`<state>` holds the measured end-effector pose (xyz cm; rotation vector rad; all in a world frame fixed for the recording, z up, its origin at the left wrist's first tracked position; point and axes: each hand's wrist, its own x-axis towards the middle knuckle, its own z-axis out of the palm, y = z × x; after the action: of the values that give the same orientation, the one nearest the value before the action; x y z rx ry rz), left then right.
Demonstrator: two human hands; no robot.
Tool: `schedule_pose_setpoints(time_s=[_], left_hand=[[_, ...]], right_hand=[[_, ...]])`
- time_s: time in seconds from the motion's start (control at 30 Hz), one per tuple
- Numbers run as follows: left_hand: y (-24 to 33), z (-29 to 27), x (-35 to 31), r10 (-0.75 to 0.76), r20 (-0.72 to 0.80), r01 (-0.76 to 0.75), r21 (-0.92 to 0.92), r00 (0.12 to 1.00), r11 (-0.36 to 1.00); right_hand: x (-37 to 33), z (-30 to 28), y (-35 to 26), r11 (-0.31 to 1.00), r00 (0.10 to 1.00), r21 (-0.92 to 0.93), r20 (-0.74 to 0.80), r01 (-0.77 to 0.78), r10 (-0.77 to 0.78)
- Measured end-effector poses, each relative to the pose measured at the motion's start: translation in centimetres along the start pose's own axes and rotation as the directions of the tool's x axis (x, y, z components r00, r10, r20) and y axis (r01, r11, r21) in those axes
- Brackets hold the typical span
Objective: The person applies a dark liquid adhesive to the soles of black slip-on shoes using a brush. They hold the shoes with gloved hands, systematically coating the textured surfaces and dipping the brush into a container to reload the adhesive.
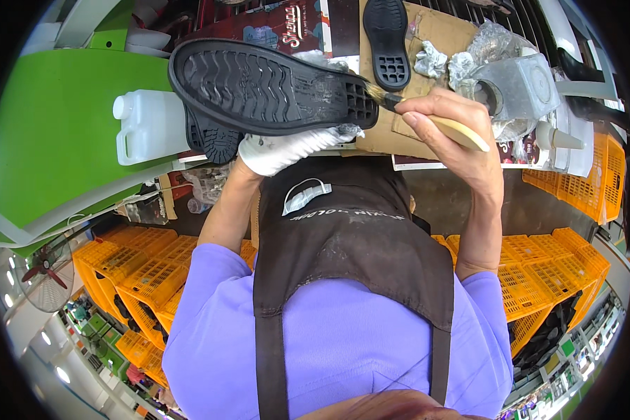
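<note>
A large black shoe sole (259,87) is raised over the bench, its grooved inner side facing up. My left hand (294,148), in a white glove, grips it from below, with the fingers mostly hidden under the sole. Wet, shiny patches show along the sole's middle. My bare right hand (455,129) is closed round the pale handle of a brush (462,133). The brush's bristles touch the gridded heel end of the sole. Another black sole (387,42) lies on cardboard beyond, and a further dark sole (217,136) is partly covered beneath the held one.
A white plastic jug (150,126) stands at the left beside a green panel (70,133). On the right are a clear plastic container (521,87), crumpled white wads (430,59) and a nozzle bottle (560,136). Orange crates (546,269) stack up on both sides of me.
</note>
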<state>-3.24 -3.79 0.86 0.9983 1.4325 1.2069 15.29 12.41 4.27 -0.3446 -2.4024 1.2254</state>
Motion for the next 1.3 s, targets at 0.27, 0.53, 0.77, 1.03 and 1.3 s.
schedule_pose_setpoints(time_s=[0.27, 0.53, 0.77, 1.03, 1.3], left_hand=[[0.3, 0.0, -1.1, 0.217, -0.052, -0.18, 0.387, 0.975, 0.904], [-1.5, -0.2, 1.4, 0.246, -0.285, -0.32, -0.253, 0.926, 0.913], [-0.5, -0.1, 2.3, 0.196, -0.145, -0.19, -0.954, 0.97, 0.231], [-0.2, 0.5, 2.7, 0.088, -0.187, -0.207, -0.868, 0.978, 0.451], [-3.1, 3.1, 2.2, -0.196, -0.097, 0.017, -0.86, 0.976, 0.511]], right_hand=[[0.0, 2.3, 1.3, 0.665, 0.846, 0.605, 0.027, -0.438, 0.533], [-1.1, 1.0, 4.8, -0.189, 0.845, 0.981, 0.136, -0.042, 0.516], [-1.9, 0.6, 4.5, -0.193, 0.837, 0.981, 0.096, 0.011, 0.538], [-1.9, 0.5, 4.3, -0.139, 0.837, 0.99, 0.08, -0.005, 0.541], [-3.2, -0.2, 4.3, -0.008, 0.743, 1.0, 0.002, 0.004, 0.669]])
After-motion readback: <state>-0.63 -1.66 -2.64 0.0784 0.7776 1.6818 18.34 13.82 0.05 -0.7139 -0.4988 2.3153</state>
